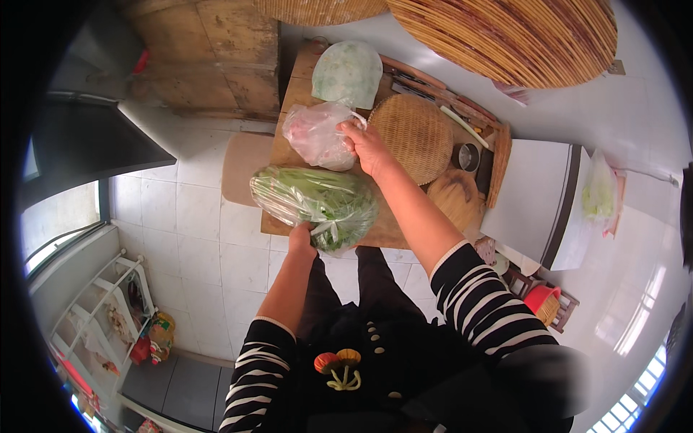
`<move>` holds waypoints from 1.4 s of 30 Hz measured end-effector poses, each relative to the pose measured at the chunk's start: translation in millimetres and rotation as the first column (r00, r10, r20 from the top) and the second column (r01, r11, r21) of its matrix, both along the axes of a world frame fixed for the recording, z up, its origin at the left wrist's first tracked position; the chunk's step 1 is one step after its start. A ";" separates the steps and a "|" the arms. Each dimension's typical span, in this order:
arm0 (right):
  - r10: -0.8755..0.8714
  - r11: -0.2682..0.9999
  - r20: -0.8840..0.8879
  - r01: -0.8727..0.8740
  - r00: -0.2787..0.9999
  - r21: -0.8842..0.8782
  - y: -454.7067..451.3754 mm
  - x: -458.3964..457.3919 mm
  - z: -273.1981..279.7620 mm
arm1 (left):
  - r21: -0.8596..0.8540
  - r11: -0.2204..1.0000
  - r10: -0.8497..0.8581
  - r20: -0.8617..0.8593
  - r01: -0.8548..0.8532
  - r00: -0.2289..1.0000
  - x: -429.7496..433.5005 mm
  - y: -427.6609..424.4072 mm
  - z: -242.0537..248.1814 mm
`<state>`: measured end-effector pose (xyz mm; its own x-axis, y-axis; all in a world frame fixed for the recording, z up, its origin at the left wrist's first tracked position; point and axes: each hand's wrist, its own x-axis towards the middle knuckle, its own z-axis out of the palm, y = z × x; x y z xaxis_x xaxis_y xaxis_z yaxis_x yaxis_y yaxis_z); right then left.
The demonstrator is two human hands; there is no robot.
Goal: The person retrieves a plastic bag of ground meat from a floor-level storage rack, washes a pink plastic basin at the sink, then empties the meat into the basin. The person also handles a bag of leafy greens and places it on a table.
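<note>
My right hand (364, 142) is closed on the gathered top of a thin plastic bag (319, 135) with something pinkish inside, over the wooden table (390, 230). With my left hand (303, 238) I grip the lower edge of a clear plastic bag of leafy green vegetables (316, 200), nearer to my body. The two bags lie close together. A round woven bamboo tray (414, 135) is just right of my right hand. Behind the bags is a pale green board or mat (347, 73) with a rounded far end. The fingertips of my left hand are partly hidden by the bag.
A metal bowl (466, 157) and a round wooden board (453, 199) are at the table's right side. Beyond them stands a white cabinet or appliance (528, 189). A beige stool (243, 168) adjoins the left edge. Large woven trays (514, 38) hang at the back wall.
</note>
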<state>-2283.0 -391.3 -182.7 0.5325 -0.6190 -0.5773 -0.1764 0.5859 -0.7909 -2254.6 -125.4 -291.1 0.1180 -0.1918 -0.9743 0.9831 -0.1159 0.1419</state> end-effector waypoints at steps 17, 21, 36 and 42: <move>0.434 0.866 -0.239 -0.475 0.869 -0.157 120.9 -41.9 -45.6 | -0.042 0.995 -0.079 0.134 0.086 0.988 2.3 43.8 9.6; 0.357 0.918 -0.145 -0.375 0.923 -0.129 108.4 -31.5 -19.9 | -0.031 0.995 -0.095 0.114 0.099 0.989 9.1 42.8 15.2; 0.040 0.995 -0.007 -0.041 0.999 -0.096 27.7 21.6 96.1 | 0.216 0.972 -0.209 0.621 0.091 0.755 18.6 53.7 18.3; -0.019 0.999 0.207 0.029 0.978 -0.046 43.7 -22.8 88.9 | 0.088 0.903 -0.138 0.986 0.420 0.089 52.2 -40.9 92.6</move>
<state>-2305.8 -347.5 -93.8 0.6213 -0.6576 -0.4261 0.0071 0.5485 -0.8361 -2202.4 -166.3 -198.5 0.8098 -0.5856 -0.0354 -0.0890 -0.1824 0.9792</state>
